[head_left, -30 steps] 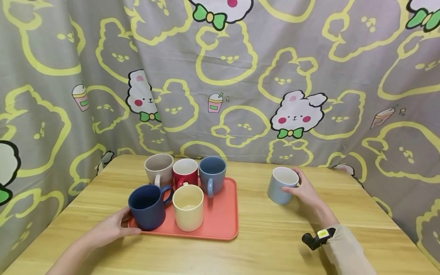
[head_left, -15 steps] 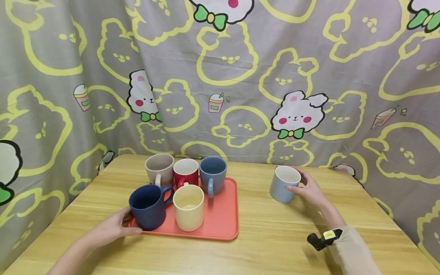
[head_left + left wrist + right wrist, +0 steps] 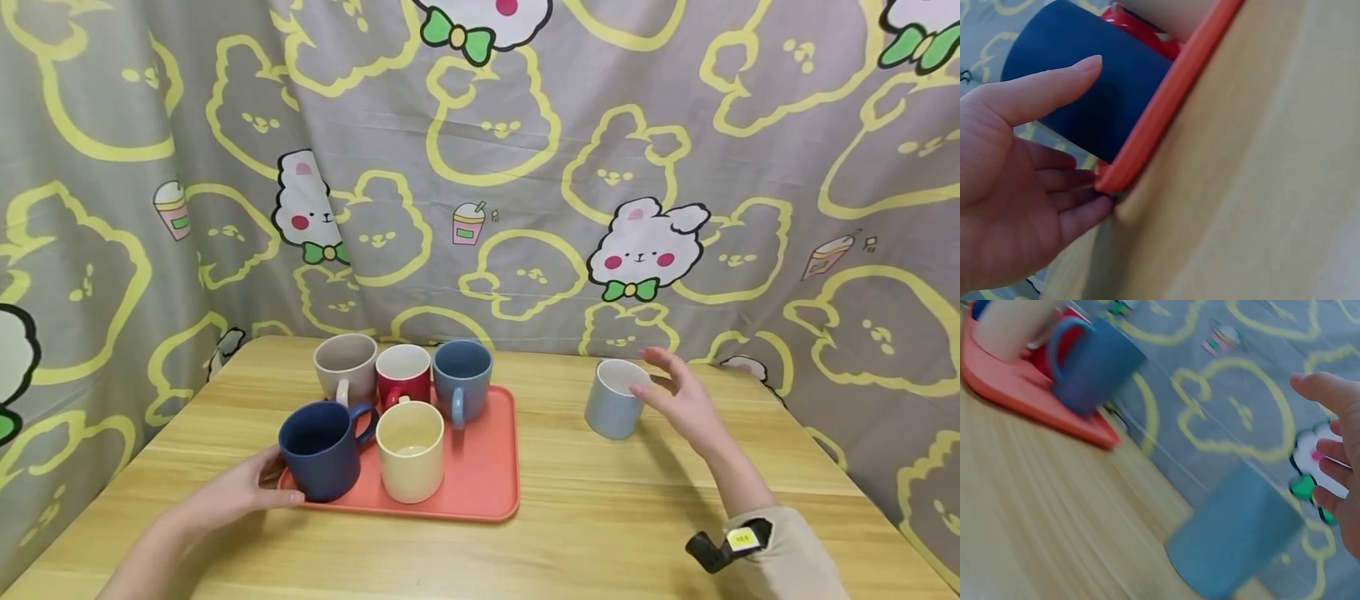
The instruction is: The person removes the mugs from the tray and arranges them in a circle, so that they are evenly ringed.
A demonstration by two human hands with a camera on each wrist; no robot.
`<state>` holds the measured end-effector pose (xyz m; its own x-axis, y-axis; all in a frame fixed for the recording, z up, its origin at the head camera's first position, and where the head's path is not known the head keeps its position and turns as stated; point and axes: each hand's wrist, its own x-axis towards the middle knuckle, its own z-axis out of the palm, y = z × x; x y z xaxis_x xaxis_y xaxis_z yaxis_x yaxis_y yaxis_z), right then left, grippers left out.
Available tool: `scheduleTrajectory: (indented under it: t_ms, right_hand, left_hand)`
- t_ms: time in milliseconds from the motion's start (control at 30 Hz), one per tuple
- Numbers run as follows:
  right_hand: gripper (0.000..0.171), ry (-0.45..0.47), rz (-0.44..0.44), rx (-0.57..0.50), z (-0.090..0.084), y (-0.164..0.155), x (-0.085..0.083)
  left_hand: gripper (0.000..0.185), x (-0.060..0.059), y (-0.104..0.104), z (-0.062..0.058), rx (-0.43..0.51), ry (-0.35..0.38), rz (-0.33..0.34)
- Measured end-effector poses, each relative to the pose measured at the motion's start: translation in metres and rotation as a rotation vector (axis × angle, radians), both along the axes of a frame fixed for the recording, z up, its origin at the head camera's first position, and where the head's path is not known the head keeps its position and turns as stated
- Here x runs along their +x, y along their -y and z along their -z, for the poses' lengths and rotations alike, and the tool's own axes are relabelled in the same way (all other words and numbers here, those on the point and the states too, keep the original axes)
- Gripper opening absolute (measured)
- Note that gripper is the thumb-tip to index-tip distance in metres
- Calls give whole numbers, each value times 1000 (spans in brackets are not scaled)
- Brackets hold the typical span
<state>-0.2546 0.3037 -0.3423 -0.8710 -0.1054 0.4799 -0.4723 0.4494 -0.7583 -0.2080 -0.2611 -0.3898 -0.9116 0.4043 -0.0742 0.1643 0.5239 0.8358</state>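
A light blue mug (image 3: pixel 614 400) stands upright on the table, right of the coral tray (image 3: pixel 487 492). My right hand (image 3: pixel 684 407) hovers at its right rim with fingers spread; the right wrist view shows this hand (image 3: pixel 1342 462) apart from the mug (image 3: pixel 1235 531). At the tray's near left corner, my left hand (image 3: pixel 232 496) lies beside a navy mug (image 3: pixel 322 458). In the left wrist view, the left hand's (image 3: pixel 1029 162) fingertips touch the tray corner, and its thumb extends in front of the navy mug (image 3: pixel 1104 94). Beside that mug stands a pale yellow mug (image 3: pixel 411 458).
Behind those two mugs are a taupe mug (image 3: pixel 347 367), a red mug (image 3: pixel 405 379) with a white inside, and a slate blue mug (image 3: pixel 463 379). A patterned grey curtain (image 3: pixel 517 267) hangs behind the wooden table (image 3: pixel 570 517).
My right hand has let go of the light blue mug, its fingers spreading and lifting off the rim. The left hand and the tray keep their places.
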Motion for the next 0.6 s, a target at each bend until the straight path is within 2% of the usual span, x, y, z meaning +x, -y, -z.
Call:
scheduleTrajectory:
  t_ms: [67, 200, 300, 433, 600]
  right_hand:
    - [57, -13, -55, 2, -3, 14, 3]
    - [57, -40, -176, 23, 0, 47, 5]
    - [58, -27, -271, 39, 5, 76, 9]
    - [61, 35, -368, 43, 11, 117, 17]
    - [62, 130, -444, 63, 16, 160, 23]
  left_hand:
    - [79, 0, 1, -2, -3, 30, -8]
    - [78, -2, 1, -3, 1, 31, 6]
    - [77, -2, 1, -2, 9, 18, 16]
    - [80, -2, 1, 0, 13, 24, 2]
    - [82, -1, 2, 1, 20, 37, -2]
